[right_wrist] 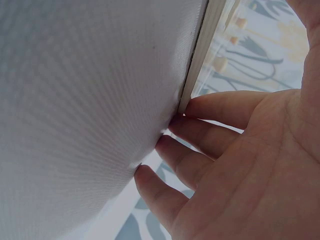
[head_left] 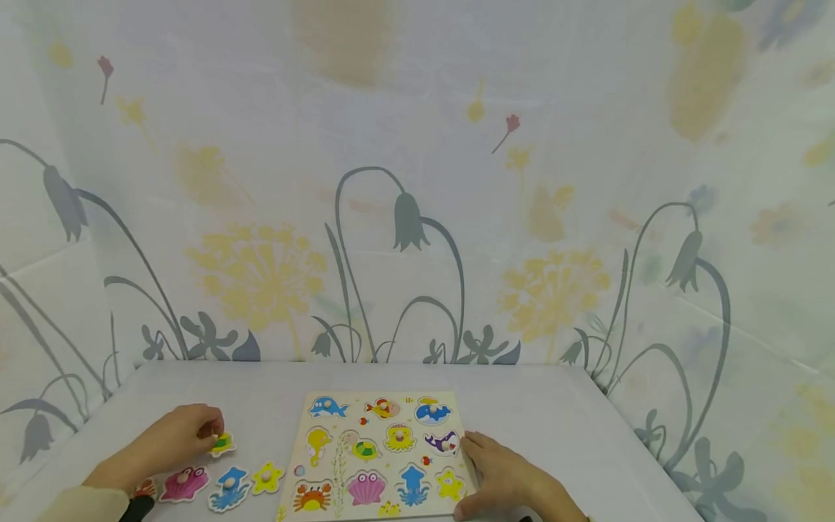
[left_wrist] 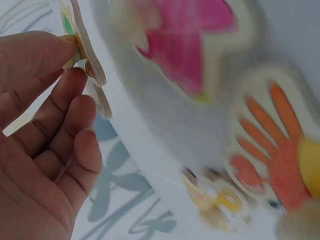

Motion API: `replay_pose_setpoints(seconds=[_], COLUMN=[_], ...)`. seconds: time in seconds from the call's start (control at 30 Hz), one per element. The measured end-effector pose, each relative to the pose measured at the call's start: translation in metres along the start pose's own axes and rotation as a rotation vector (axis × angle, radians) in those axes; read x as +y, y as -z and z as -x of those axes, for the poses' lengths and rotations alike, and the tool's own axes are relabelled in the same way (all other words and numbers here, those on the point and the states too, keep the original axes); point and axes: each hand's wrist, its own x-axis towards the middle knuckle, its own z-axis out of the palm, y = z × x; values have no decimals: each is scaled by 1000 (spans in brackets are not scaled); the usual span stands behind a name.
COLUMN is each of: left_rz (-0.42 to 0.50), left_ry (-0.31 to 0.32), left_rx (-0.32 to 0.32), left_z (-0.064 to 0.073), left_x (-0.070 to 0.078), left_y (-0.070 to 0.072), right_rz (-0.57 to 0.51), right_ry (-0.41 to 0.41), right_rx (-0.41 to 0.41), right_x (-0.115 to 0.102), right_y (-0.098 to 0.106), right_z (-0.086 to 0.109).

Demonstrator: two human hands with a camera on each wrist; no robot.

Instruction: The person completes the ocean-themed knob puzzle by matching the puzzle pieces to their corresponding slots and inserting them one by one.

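My left hand [head_left: 185,429] pinches a green and yellow turtle puzzle piece [head_left: 223,443] by its knob, left of the wooden puzzle board [head_left: 378,462]. In the left wrist view this turtle piece [left_wrist: 89,47] is seen nearly edge-on between thumb and fingertips. The right hand [head_left: 499,471] rests along the board's right edge. Its fingertips touch the cloth and the board's side [right_wrist: 202,55] in the right wrist view. Near the left hand lie a pink shell piece [head_left: 175,490], a blue squid piece [head_left: 228,496], a yellow starfish piece [head_left: 267,478] and a partly hidden crab piece [head_left: 146,489].
Knobbed pieces sit in the board, among them a dolphin [head_left: 335,409], a whale [head_left: 433,414] and an octopus [head_left: 396,442]. Pictures show in its lower row. A white cloth covers the table [head_left: 541,413]; a flower-printed curtain [head_left: 417,290] stands behind.
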Motion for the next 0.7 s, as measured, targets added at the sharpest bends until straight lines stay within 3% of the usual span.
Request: replay_pose_setpoints(seconds=[0.33,0.47,0.7], left_rz=[4,-11,0], left_ry=[-21,-96,-145], left_rx=[-16,-7,-7], left_z=[-18,-23,-32], left_x=[43,59,79], left_y=[-10,-13,-24], right_rz=[15,18,14], right_ry=[4,11,10], right_rx=[14,18,19], right_x=[1,1,1], right_y=[-2,-1,-2], right_z=[-2,-1,-1])
